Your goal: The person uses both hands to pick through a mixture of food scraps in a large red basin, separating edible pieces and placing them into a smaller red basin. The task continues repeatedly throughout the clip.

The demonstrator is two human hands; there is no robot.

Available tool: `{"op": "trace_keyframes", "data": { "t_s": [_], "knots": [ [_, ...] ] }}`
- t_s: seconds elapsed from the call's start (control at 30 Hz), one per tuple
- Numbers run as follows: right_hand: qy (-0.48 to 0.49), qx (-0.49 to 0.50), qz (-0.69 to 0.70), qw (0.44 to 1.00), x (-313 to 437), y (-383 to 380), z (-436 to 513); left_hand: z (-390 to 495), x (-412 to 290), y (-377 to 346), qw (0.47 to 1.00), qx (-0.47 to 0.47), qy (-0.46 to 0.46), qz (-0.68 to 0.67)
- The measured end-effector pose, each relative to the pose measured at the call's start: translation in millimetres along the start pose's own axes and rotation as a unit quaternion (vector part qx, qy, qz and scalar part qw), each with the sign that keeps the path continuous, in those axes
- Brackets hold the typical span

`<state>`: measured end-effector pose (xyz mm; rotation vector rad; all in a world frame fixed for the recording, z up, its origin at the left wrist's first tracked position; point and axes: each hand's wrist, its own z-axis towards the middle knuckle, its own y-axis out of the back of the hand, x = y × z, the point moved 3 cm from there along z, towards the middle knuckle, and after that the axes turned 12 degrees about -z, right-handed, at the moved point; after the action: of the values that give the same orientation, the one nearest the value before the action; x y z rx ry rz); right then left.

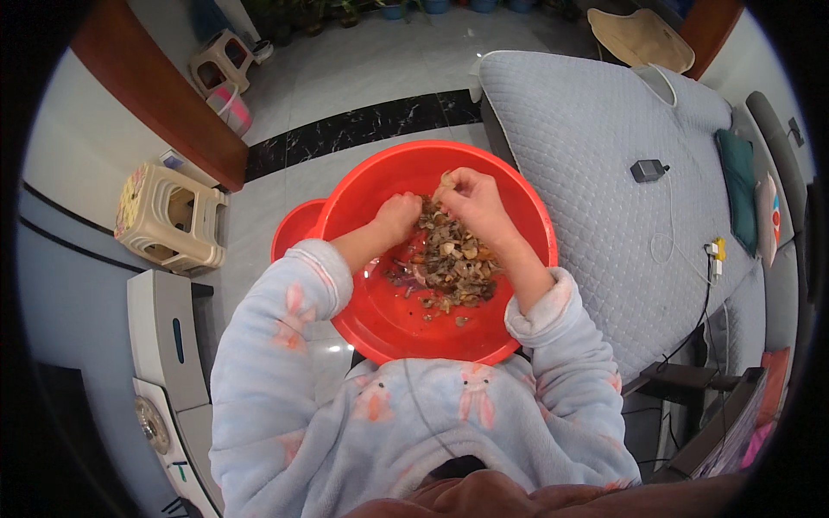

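A large red plastic basin [363, 333] stands before me with a heap of small brown and tan flaky pieces [456, 259] in it. What the pieces are I cannot tell. My right hand [476, 201] is above the far side of the heap and pinches a small pale piece [447, 179] between thumb and fingertips. At the heap's upper left edge, my left hand [400, 213] has its fingers curled in; whether anything is in them is hidden. Darker, wet-looking scraps lie around the heap on the basin floor.
A second red basin [295, 226] is partly hidden behind the large one. To the right stretches a sofa with a grey quilted cover [570, 194], bearing a black power adapter [649, 170]. Stacked plastic stools [171, 217] and a white cabinet [162, 324] stand left.
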<state>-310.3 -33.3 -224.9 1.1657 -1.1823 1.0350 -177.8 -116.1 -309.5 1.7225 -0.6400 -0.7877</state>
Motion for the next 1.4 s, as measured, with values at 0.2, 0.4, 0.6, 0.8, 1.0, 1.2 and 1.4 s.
{"op": "trace_keyframes", "data": {
  "t_s": [0.2, 0.4, 0.6, 0.8, 1.0, 1.2, 1.4],
  "knots": [
    [0.030, -0.003, -0.052, 0.998, 1, 4, -4, -5, 6, 15, 0.997, -0.039, 0.035, -0.065],
    [-0.027, 0.011, 0.011, 1.000, 7, 11, -6, -13, 13, 58, 0.896, -0.079, 0.103, -0.425],
    [-0.061, 0.038, 0.165, 0.984, 5, 15, -4, -36, -2, 86, 0.492, -0.022, -0.026, -0.870],
    [-0.063, 0.083, 0.134, 0.985, 5, 13, -6, -37, -7, 87, 0.489, 0.015, -0.055, -0.871],
    [-0.048, 0.093, 0.099, 0.990, 8, 9, -7, -37, -9, 81, 0.491, 0.037, -0.061, -0.868],
    [-0.052, 0.073, 0.076, 0.993, 8, 7, -8, -34, -13, 76, 0.595, 0.018, -0.067, -0.801],
    [-0.036, 0.032, 0.094, 0.994, 9, 6, -8, -33, -14, 78, 0.600, -0.019, -0.061, -0.798]
  ]
}}
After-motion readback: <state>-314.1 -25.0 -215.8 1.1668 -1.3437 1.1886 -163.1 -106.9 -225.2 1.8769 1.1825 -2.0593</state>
